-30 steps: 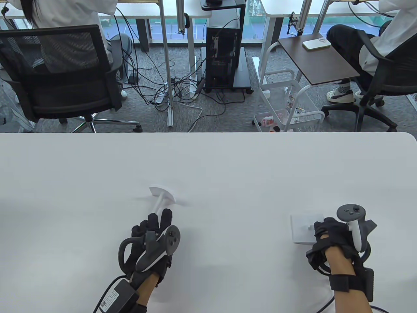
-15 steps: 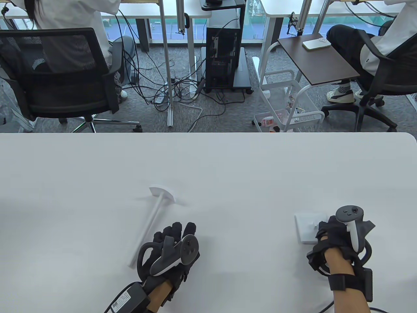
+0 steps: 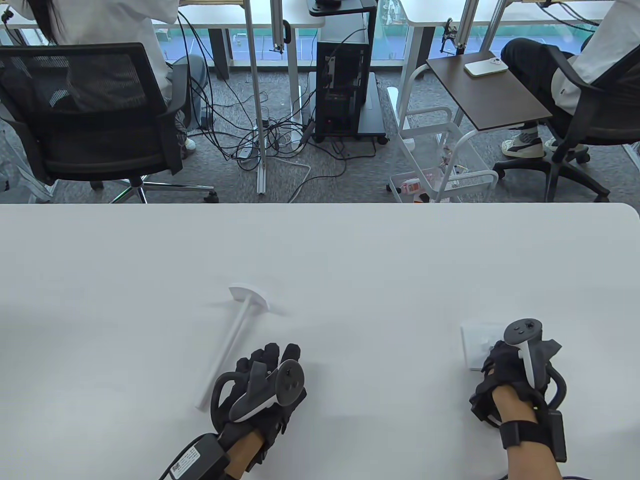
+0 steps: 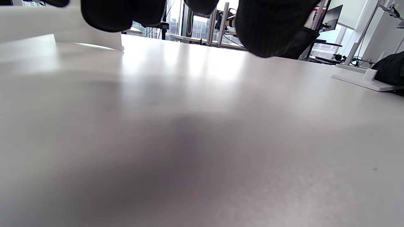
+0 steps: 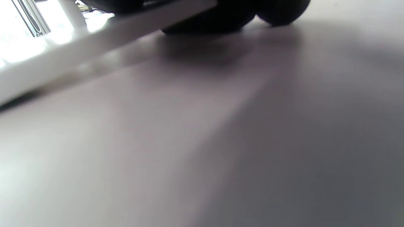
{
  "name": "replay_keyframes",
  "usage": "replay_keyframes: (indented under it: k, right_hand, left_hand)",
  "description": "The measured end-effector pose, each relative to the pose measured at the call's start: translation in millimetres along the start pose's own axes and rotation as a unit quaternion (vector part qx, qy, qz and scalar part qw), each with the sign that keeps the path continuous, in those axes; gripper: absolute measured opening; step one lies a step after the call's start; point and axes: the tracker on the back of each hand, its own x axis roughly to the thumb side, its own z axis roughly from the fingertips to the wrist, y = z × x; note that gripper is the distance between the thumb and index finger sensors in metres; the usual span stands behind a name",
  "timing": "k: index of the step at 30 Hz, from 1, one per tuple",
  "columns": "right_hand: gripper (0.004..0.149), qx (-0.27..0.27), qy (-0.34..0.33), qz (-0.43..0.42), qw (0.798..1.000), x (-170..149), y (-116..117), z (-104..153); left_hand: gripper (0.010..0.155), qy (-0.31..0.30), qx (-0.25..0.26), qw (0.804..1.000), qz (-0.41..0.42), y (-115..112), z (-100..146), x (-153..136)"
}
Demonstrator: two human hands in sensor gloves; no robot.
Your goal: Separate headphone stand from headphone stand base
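The white headphone stand (image 3: 232,340) lies flat on the table, its curved top (image 3: 248,296) pointing away from me. It is apart from its square white base (image 3: 472,342), which lies far to the right. My left hand (image 3: 270,356) rests flat and empty on the table just right of the pole's near end, not touching it. Its fingers (image 4: 271,28) hang in at the top of the left wrist view, with the base (image 4: 356,78) far right. My right hand (image 3: 495,352) grips the base's near right corner. The right wrist view shows the base's edge (image 5: 94,47) under my fingers (image 5: 277,12).
The white table (image 3: 350,250) carries only these two parts. Its far edge runs across the middle of the table view. Beyond it are office chairs (image 3: 95,115), a computer cart (image 3: 345,75) and a wire trolley (image 3: 440,155).
My left hand let go of the stand's pole and drew back toward me and to the right. My right hand slid the base a little to the right.
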Motion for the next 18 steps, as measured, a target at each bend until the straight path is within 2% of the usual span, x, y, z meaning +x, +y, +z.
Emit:
replay_keyframes:
  k: [13,18]
  right_hand:
    - [0.058,0.004,0.019,0.026,0.999,-1.3,-1.1,2.9]
    - [0.061,0.022,0.03,0.019,0.999,-4.5,-2.5,0.6]
  left_hand:
    - [0.082,0.0,-0.008,1.0,0.012,0.6,0.3,-0.7]
    - [0.082,0.002,-0.013,1.0,0.014,0.2,-0.1,-1.5]
